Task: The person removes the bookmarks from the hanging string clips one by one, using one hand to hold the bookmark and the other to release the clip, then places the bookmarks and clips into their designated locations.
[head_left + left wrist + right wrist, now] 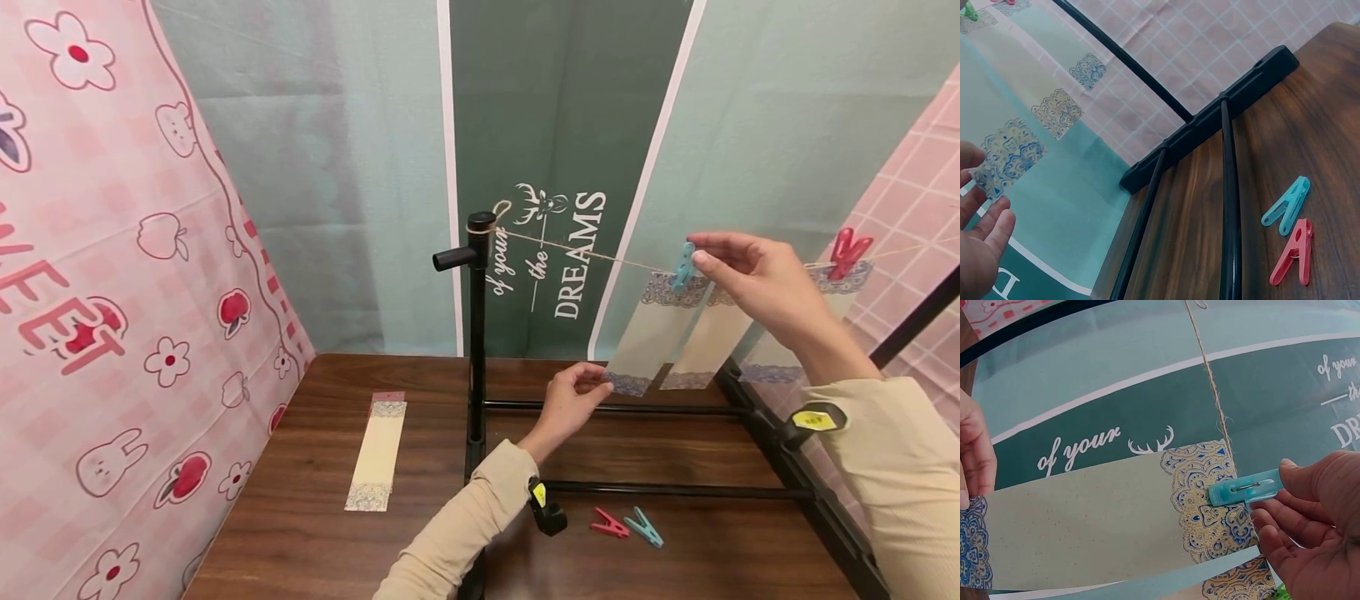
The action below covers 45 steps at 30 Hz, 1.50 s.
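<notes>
My right hand point(776, 279) pinches the handle end of a light blue clothespin point(1247, 487). That clothespin sits over the patterned top end of a cream paper strip point(651, 329), at the twine point(1215, 394). Low on the same strip, my left hand point(566, 408) holds the corner of its blue-patterned bottom end between thumb and fingers. Beside it hangs a second strip point(705, 342), its top partly behind my right hand. Farther right, a red clothespin point(849, 257) clips a third strip point(776, 354) to the twine.
A black frame with an upright post point(477, 333) and crossbars point(660, 490) stands on the wooden table point(285, 533). One red clothespin point(610, 523) and one blue clothespin point(645, 527) lie near the front. Patterned paper strips point(378, 450) lie at the left.
</notes>
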Available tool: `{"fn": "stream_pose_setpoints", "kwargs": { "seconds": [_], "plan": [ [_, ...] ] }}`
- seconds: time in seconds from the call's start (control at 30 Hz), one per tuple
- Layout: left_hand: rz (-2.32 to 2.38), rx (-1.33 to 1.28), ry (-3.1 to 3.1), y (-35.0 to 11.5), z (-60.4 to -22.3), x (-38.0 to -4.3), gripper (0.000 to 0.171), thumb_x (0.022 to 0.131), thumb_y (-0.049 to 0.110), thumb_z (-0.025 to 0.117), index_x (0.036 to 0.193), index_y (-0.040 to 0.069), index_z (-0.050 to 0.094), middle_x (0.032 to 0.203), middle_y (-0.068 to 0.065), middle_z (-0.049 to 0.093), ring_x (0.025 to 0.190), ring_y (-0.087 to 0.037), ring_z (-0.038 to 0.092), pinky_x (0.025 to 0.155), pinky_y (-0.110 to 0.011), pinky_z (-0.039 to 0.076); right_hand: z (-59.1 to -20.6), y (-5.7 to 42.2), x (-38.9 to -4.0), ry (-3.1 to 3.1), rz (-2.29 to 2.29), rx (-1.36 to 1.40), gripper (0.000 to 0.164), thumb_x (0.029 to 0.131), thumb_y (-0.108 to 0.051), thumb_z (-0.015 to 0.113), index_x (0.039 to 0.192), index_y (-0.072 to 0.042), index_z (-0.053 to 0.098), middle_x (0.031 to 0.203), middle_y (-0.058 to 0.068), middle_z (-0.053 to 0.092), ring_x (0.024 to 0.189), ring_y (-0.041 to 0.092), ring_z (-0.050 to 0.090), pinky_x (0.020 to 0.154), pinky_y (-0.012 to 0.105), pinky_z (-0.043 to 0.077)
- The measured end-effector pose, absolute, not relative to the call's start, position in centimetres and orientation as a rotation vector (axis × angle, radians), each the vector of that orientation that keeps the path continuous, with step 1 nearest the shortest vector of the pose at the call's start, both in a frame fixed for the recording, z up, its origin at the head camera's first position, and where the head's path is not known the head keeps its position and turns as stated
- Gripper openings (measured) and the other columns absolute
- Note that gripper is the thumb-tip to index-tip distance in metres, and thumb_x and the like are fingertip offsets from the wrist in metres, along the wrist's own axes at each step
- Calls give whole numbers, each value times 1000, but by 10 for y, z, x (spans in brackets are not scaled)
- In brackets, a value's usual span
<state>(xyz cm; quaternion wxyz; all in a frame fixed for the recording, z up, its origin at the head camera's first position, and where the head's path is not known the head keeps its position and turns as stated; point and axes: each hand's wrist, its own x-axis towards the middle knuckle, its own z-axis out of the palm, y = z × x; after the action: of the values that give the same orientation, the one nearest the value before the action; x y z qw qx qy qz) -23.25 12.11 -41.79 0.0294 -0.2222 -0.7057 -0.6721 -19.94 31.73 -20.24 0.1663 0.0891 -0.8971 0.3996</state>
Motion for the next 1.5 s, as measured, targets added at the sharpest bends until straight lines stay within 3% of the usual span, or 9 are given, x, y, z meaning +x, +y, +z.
{"fn": "stream_pose_setpoints", "kwargs": {
  "seconds": [0.27, 0.63, 1.03, 1.5],
  "plan": [
    [-2008, -664, -2188, 122, -419, -233, 8, 88, 7, 71, 96, 4, 71, 88, 1, 69, 78, -1, 59, 74, -18, 50, -202, 315, -199, -2534, 1123, 263, 41, 98, -27, 59, 130, -1, 58, 96, -26, 62, 88, -4, 56, 64, 15, 42],
    [-1974, -674, -2202, 120, -417, -232, 9, 88, 9, 72, 96, 5, 71, 86, 6, 68, 74, 0, 56, 70, -17, 49, -201, 313, -197, -2469, 1159, 259, 38, 95, -29, 63, 126, -6, 63, 96, -20, 65, 87, -2, 59, 64, 13, 43],
    [-1938, -680, -2204, 113, -416, -232, 10, 89, 10, 71, 99, 6, 72, 89, 4, 69, 76, -1, 56, 72, -17, 49, -201, 310, -195, -2387, 1126, 187, 26, 92, -26, 68, 115, -13, 68, 89, -24, 63, 80, -2, 60, 59, 12, 43],
    [-1933, -690, -2184, 105, -411, -231, 11, 89, 10, 71, 99, 5, 72, 91, 1, 70, 77, -1, 57, 74, -17, 50, -199, 305, -194, -2253, 1164, 201, 20, 90, -20, 71, 108, -13, 70, 88, -19, 65, 78, -1, 61, 67, 8, 44]
  ]
}}
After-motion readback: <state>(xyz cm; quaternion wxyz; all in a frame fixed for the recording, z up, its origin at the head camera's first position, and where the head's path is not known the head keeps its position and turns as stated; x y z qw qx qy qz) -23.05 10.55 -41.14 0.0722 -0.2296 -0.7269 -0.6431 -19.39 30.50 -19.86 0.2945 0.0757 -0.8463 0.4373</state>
